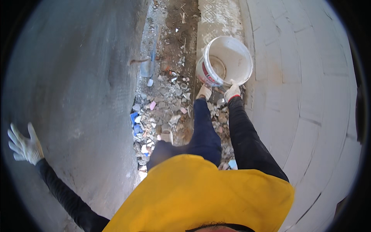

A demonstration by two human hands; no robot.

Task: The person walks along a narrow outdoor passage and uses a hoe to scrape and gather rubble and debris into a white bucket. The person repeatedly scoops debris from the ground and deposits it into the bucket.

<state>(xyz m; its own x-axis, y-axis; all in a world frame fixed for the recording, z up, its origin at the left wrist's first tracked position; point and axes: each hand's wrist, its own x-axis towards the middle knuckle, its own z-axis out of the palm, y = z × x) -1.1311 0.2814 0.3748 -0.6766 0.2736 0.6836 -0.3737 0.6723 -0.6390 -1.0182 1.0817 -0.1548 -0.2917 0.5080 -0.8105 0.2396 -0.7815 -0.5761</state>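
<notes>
My right hand (232, 92), in a white knitted glove with a red cuff edge, grips the near rim of a white plastic bucket (239, 58). The bucket tilts so its hollow inside shows; a dusty ring marks its bottom, and part of a red printed label is on its left side. Far out to the left, my left hand (26, 146), gloved too, is spread flat with fingers apart against the grey wall (77, 96). It holds nothing. One of my feet (205, 91) stands just below the bucket, under a dark trouser leg.
Broken tile and stone rubble (170, 96) covers the narrow strip between the grey wall and a pale block wall (297, 77) on the right. A bluish flat blade (147, 68) leans by the left wall. Blue shards (137, 125) lie lower down. A patterned slab (220, 19) runs beyond the bucket.
</notes>
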